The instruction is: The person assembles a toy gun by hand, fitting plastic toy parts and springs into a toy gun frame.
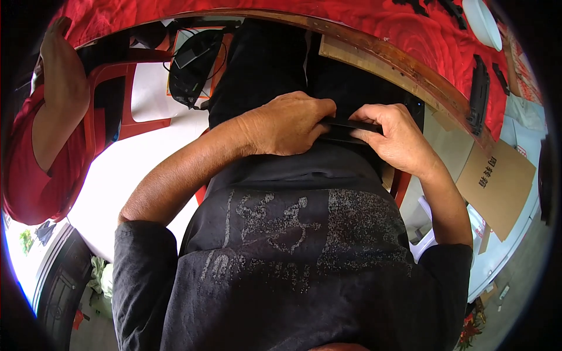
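Note:
Above my lap, my left hand (293,124) and my right hand (397,136) grip opposite ends of a flat black strip-like piece (344,124). The thumb and fingers of each hand pinch it. Its dark colour blends with my black trousers (260,61), so its full outline is hard to make out. A similar long black piece (480,93) lies on the red tablecloth (404,32) at the right.
The wooden table edge (374,42) curves past my knees. A pale bowl (482,23) stands at the table's far right. Flattened cardboard (496,184) leans at the right. A black bag (196,67) sits beyond my left arm. Another person in red (44,158) sits at the left.

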Available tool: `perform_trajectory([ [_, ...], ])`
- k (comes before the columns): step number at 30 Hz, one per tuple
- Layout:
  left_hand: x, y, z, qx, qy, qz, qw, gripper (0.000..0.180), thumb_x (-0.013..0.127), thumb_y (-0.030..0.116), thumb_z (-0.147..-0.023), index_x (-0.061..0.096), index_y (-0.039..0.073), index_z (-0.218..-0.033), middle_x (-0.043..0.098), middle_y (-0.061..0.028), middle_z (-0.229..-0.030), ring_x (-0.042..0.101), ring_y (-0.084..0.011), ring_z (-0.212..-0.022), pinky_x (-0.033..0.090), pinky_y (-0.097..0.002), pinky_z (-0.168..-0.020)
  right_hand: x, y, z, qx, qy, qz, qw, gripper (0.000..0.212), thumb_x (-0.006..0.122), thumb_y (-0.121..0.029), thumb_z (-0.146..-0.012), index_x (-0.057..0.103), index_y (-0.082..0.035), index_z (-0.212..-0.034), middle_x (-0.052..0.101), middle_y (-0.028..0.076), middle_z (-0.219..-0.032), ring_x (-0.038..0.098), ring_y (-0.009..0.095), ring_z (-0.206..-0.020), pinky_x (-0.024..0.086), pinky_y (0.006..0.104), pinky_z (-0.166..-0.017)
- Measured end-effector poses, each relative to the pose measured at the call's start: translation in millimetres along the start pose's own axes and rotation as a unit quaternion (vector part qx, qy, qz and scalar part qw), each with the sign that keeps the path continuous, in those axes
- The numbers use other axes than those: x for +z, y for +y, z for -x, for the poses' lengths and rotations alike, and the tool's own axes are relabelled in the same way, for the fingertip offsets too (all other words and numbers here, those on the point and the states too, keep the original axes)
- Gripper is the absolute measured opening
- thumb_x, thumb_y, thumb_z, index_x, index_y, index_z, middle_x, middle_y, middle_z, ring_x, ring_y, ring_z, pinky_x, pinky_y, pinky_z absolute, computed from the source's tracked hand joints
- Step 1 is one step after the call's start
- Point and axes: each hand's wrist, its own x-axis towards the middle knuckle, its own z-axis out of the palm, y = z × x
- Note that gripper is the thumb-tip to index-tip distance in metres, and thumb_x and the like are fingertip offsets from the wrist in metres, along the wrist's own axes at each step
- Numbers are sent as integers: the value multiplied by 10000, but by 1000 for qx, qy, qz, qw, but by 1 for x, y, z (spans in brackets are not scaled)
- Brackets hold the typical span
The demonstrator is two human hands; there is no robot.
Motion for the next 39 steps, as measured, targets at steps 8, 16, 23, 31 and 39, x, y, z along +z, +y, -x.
perform_trajectory([
  [8, -6, 6, 1, -21, -23, -24, 999, 194, 598, 86, -922, 573, -8, -1091, 677, -228, -880, 674, -399, -928, 511, -490, -834, -2, -1, 1, 12, -2, -6, 1000, 191, 710, -51, -840, 702, 45, -1006, 705, 222, -893, 709, 336, -841, 528, 370, -775],
  [16, -10, 9, 2, -29, -16, -34, 999, 199, 594, 65, -906, 569, -20, -1085, 671, -230, -849, 680, -392, -901, 515, -491, -824, -1, 2, -5, -23, 13, 16, 1000, 211, 708, 8, -810, 688, 42, -1018, 704, 183, -928, 700, 274, -867, 525, 341, -791],
  [23, -13, 8, 3, -27, -20, -22, 999, 204, 588, 101, -907, 588, -18, -1072, 668, -225, -852, 680, -377, -895, 513, -471, -842, -2, -4, -3, -40, 22, 16, 999, 184, 699, -10, -823, 702, 43, -1000, 702, 216, -885, 700, 352, -834, 524, 388, -770],
  [31, 0, 5, -2, -25, 4, -21, 999, 205, 634, 171, -897, 626, 7, -1019, 679, -206, -869, 673, -382, -894, 516, -458, -849, 3, -1, 2, -19, 10, 21, 1000, 203, 698, 27, -801, 693, 39, -1004, 705, 190, -905, 702, 299, -849, 532, 348, -779],
  [39, -3, 24, -9, -88, -5, -98, 991, 345, 667, 374, -890, 712, 46, -989, 719, -150, -832, 712, -327, -878, 570, -420, -822, 7, 0, 3, -44, 34, 6, 998, 185, 683, 15, -803, 702, 43, -985, 697, 233, -892, 690, 381, -851, 537, 401, -779],
])
